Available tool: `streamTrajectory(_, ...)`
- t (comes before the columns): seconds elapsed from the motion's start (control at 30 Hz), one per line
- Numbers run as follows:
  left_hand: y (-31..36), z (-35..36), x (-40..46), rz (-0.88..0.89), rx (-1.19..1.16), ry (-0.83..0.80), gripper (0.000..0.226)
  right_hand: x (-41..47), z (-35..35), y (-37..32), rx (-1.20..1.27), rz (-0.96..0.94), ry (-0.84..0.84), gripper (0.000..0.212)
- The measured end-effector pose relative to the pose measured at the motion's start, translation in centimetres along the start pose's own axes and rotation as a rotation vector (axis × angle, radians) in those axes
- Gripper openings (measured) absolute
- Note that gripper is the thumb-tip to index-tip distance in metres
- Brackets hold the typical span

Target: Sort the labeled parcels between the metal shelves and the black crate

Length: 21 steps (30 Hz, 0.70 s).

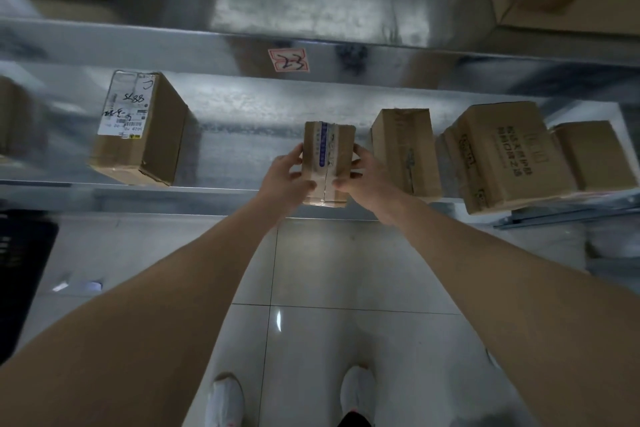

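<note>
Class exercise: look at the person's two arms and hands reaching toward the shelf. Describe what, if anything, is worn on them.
Both arms are bare from the bottom of the picture to the wrists: no sleeves show. The left hand and right hand wear no gloves, and no watch, ring or band is visible on either.

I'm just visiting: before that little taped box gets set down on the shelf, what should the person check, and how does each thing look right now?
1. Both hands hold the small taped box: left hand and right hand grip its sides. Ok.
2. Bare shelf to the box's left. Ok.
3. Gap to the neighbouring box on the right: narrow. Cannot tell if touching.
4. Shelf tag reads 23. Ok.
5. Box label matches the tag: blurred. Cannot tell.
</note>
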<state>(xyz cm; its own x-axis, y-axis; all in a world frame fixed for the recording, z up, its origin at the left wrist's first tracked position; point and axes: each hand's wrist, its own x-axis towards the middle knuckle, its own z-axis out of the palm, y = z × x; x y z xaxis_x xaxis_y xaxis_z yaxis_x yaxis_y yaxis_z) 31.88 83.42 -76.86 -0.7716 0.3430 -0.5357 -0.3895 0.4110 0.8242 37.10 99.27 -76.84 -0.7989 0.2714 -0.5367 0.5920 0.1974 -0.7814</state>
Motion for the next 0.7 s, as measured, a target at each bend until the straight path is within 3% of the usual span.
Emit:
streamTrajectory(0.17, 1.6, -0.9, -1.7, 0.009, -0.103, 0.049, 0.039, -1.9, -0.4, -2.1, 0.164, 0.032, 0.016, 0.056)
streamTrajectory(0.27, 2.3, -1.2, -2.5, -0.039, -0.097, 0.095, 0.047, -3.4, -0.7, -3.5, 0.236, -0.004, 0.039, 0.018)
streamTrajectory(0.4, 2.6, -1.8, -3.7, -0.001, -0.090, 0.157, 0.056, -4.1, -0.4, -4.0, 0.186, -0.017, 0.095, 0.038)
streamTrajectory(0.53, 2.8, -2.3, -4.7, 0.045, -0.096, 0.102, 0.067, -4.7, -0.5, -3.7, 0.139, -0.069, 0.003, 0.062)
streamTrajectory(0.7, 2.2, -2.5, -4.6, 0.098, -0.090, 0.112, 0.061, -5.0, -0.4, -3.3, 0.080, -0.125, -0.002, 0.047)
